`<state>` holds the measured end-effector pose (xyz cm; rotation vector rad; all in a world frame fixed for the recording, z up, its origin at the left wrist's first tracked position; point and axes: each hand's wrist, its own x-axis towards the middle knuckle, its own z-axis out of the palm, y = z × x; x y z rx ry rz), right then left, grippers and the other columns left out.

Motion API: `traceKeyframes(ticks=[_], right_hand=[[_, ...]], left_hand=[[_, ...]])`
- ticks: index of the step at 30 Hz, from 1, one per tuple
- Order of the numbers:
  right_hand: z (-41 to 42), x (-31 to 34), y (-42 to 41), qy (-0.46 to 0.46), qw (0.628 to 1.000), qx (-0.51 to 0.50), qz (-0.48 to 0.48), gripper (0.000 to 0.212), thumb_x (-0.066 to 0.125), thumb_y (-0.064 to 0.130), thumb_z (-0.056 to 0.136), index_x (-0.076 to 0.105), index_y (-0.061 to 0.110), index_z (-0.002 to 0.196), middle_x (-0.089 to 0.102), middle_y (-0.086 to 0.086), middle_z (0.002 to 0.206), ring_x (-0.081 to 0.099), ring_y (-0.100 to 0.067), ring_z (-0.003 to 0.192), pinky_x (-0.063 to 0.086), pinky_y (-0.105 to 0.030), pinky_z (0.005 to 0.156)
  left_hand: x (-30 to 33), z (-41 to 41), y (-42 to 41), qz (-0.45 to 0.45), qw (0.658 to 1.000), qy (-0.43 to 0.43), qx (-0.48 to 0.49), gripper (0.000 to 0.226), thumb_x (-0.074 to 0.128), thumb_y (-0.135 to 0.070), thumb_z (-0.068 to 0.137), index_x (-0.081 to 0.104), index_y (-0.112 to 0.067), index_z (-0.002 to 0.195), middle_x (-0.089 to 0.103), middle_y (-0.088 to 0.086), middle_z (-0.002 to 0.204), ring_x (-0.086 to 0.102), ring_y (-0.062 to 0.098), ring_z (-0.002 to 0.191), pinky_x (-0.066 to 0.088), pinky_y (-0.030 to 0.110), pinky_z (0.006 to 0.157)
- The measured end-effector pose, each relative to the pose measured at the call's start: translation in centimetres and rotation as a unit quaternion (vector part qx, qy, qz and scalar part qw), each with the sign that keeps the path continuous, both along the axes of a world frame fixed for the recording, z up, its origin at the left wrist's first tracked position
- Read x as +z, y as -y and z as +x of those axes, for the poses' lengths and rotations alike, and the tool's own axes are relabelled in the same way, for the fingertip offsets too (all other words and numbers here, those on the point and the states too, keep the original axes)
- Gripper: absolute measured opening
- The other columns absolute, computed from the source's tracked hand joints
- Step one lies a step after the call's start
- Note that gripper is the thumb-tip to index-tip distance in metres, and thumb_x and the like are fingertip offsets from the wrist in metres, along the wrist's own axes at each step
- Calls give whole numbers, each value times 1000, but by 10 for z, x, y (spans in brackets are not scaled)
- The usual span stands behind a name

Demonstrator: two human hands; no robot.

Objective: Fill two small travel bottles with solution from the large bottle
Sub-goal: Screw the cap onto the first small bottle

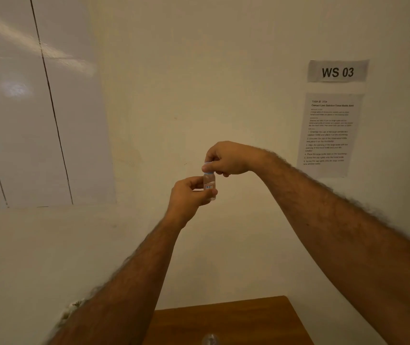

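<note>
Both hands' grip holds a clear cylindrical travel bottle (pixel 209 183).

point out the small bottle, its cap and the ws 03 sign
small bottle (pixel 209 181): head view, on its clear body above the red label
cap (pixel 207 167): head view, on the bluish edge under the right hand's fingers
WS 03 sign (pixel 337 71): head view, on the lettering

Cream wall (pixel 199 83), two taped paper notices (pixel 337 70) — "WS 03" uppermost, wooden table (pixel 261 319) below, dim warm light
</note>
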<state>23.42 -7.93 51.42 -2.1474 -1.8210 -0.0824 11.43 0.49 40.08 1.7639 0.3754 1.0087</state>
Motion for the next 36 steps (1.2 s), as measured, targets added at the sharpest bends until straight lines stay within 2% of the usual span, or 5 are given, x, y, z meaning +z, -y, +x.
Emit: traceKeyframes(ticks=[11, 16, 21, 27, 36], right_hand=[[-3, -18, -3, 60, 998, -8, 18, 32, 53, 39, 97, 67, 11, 103, 65, -3, 101, 59, -17, 89, 46, -29, 72], [-2, -26, 3, 7, 1000, -8, 17, 27, 60, 36, 94, 67, 12, 104, 66, 2, 90, 61, -9, 69, 42, -23, 59], [2, -37, 15, -40, 999, -14, -29, 48, 73, 42, 82, 59, 18, 122, 60, 10, 87, 66, -10, 71, 46, -22, 61], [13, -83, 28, -63, 997, -24, -46, 18, 76, 29, 79, 62, 23, 89, 64, 6, 85, 66, -10, 68, 53, -26, 62], [20, -187, 56, -124, 985, -53, -107, 18, 78, 26, 78, 65, 18, 86, 60, 7, 78, 58, -8, 68, 42, -20, 56]], left_hand=[[-13, 7, 1, 13, 998, -6, 62, 28, 79, -17, 76, 73, -15, 103, 73, -5, 89, 72, 17, 77, 60, 28, 70], [-22, 8, 2, 8, 998, -20, 52, 34, 79, -15, 76, 72, -9, 109, 74, 0, 93, 72, 18, 79, 61, 34, 74], [-38, 8, 6, 16, 999, -41, 31, 34, 77, -14, 79, 71, -11, 112, 74, 2, 96, 72, 16, 82, 59, 39, 82], [-75, 13, 22, 2, 997, -76, 2, 32, 77, -15, 79, 70, -13, 111, 74, 0, 97, 71, 12, 86, 58, 33, 83], [-173, 16, 57, -28, 985, -166, -34, 27, 75, -12, 80, 70, -15, 106, 74, 0, 94, 70, 15, 86, 57, 34, 81]])
